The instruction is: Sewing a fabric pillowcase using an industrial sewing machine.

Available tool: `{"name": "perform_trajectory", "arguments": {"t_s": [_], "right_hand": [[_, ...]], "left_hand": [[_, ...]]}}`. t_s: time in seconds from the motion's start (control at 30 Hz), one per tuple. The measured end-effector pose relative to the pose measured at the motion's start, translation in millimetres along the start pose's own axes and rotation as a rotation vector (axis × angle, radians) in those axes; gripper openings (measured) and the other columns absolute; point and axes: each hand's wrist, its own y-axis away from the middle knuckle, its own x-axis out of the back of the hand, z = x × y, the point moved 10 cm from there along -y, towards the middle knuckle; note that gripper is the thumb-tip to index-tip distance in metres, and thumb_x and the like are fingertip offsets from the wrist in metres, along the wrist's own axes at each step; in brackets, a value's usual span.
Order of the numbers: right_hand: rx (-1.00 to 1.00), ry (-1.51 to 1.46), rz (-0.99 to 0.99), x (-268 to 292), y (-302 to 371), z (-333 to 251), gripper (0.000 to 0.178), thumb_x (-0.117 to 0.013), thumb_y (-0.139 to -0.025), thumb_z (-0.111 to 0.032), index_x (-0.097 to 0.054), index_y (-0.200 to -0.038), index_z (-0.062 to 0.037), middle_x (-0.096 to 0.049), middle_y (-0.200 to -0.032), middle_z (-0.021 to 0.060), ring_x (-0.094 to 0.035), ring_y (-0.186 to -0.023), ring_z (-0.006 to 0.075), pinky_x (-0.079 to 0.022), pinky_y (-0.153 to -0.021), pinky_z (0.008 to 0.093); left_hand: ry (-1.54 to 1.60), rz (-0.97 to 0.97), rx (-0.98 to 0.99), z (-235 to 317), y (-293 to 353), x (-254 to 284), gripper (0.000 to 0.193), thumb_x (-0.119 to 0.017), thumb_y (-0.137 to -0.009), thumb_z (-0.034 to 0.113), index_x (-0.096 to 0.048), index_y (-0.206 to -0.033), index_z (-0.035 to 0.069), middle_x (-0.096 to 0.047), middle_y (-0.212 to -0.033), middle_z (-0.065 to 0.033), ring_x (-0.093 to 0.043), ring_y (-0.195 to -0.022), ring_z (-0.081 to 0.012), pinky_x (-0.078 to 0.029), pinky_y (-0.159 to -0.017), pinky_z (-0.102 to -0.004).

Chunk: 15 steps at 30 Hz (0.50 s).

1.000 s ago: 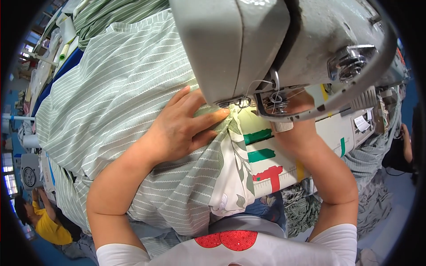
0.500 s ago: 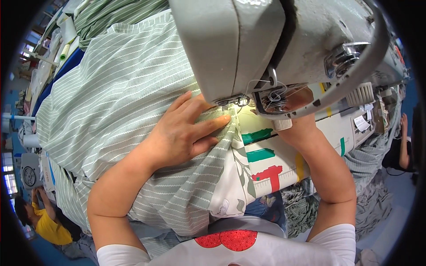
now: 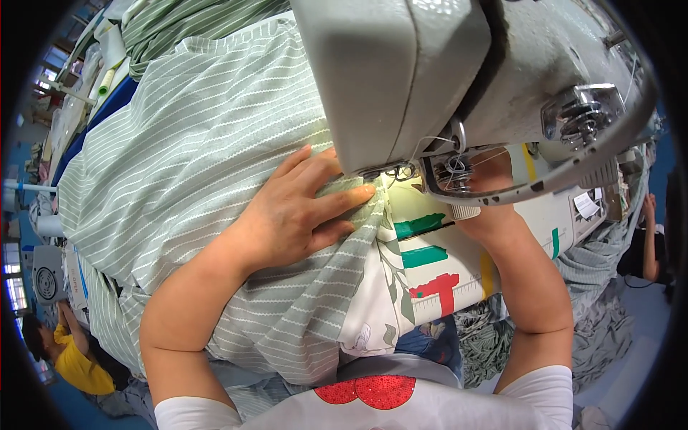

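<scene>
My left hand [image 3: 297,204] lies flat on a grey-green cloth with white stripes [image 3: 179,136], its fingers spread and pointing at the needle area. Beneath the head of the grey sewing machine [image 3: 365,79], the cloth's right edge meets a white fabric with a leaf print [image 3: 371,301]. My right hand [image 3: 491,175] is at the right of the needle area, partly behind the machine's thread tension parts and curved bar. Its fingers are mostly hidden, so whether they hold anything does not show. The needle itself is hidden under the machine head.
Green tape [image 3: 424,256] and red tape [image 3: 446,292] mark the pale machine table. Darker green cloth [image 3: 186,29] lies piled at the far left, and more grey cloth [image 3: 598,337] heaps at the right. A person in a yellow top [image 3: 82,362] is at the left edge.
The sewing machine head appears slightly farther right and lower in the picture. Both hands and the striped cloth stay almost where they were.
</scene>
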Motion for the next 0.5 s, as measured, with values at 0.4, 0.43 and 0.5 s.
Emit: {"name": "perform_trajectory", "arguments": {"t_s": [0.4, 0.43, 0.5], "right_hand": [[-0.102, -0.006, -0.037, -9, 6, 24, 0.014, -0.063, -0.064, 0.0, -0.059, -0.074, -0.0068, -0.06, -0.07, 0.0057, -0.058, -0.067, 0.0283, -0.035, -0.065, 0.04], [-0.112, -0.007, -0.041, -10, 5, 25, 0.013, -0.064, -0.064, 0.0, -0.059, -0.074, -0.0066, -0.06, -0.07, 0.0056, -0.057, -0.067, 0.0283, -0.035, -0.065, 0.04], [-0.104, 0.001, -0.045, -9, 4, 21, 0.014, -0.064, -0.064, 0.0, -0.06, -0.075, -0.0069, -0.06, -0.07, 0.0057, -0.058, -0.067, 0.0283, -0.035, -0.065, 0.0399]], "left_hand": [[0.016, 0.012, -0.027, 7, 3, -1, 0.051, -0.075, -0.073, 0.02, -0.061, -0.122, 0.019, -0.05, -0.118, -0.0108, -0.048, -0.121, -0.0311, -0.035, -0.105, -0.0506], [0.015, 0.014, -0.027, 7, 3, 0, 0.051, -0.075, -0.072, 0.02, -0.061, -0.122, 0.019, -0.05, -0.118, -0.0108, -0.048, -0.121, -0.031, -0.035, -0.105, -0.0507], [0.014, 0.017, -0.029, 7, 3, 0, 0.052, -0.075, -0.072, 0.019, -0.061, -0.122, 0.019, -0.05, -0.118, -0.0108, -0.048, -0.121, -0.0309, -0.035, -0.105, -0.0509]]}}
